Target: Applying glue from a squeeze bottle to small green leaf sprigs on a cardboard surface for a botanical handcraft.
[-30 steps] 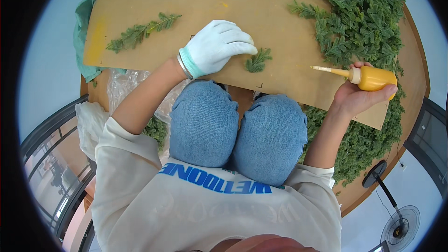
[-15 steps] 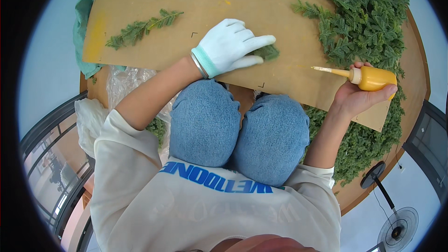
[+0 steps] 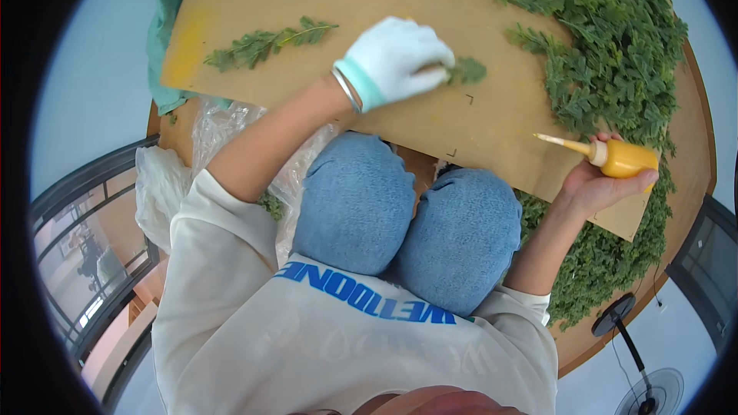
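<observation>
A round wooden worktop (image 3: 696, 161) fills the upper and right part of the frame, its rim curving down the right side. On it lies a large sheet of brown cardboard (image 3: 323, 0), spanning from the upper left to the middle right, its lower edge hanging over the person's knees in blue jeans (image 3: 407, 215) at the centre. A thick heap of green leafy sprigs (image 3: 615, 46) covers the upper right of the cardboard and spills down the right side of the worktop below the sheet. At the upper left edge a green cloth (image 3: 165, 38) pokes out from under the cardboard, and crumpled clear plastic (image 3: 223, 127) lies just below it, left of the knees. A long single sprig (image 3: 265, 42) rests flat on the cardboard in the upper left. The left hand (image 3: 396, 61), in a white glove with a teal cuff, sits near the upper centre, its fingers curled and pinching a small green sprig (image 3: 467, 71) against the cardboard. The right hand (image 3: 596, 184), bare, at the middle right edge of the sheet, is closed around a small yellow squeeze bottle (image 3: 626, 160), whose thin nozzle points left over the cardboard.
</observation>
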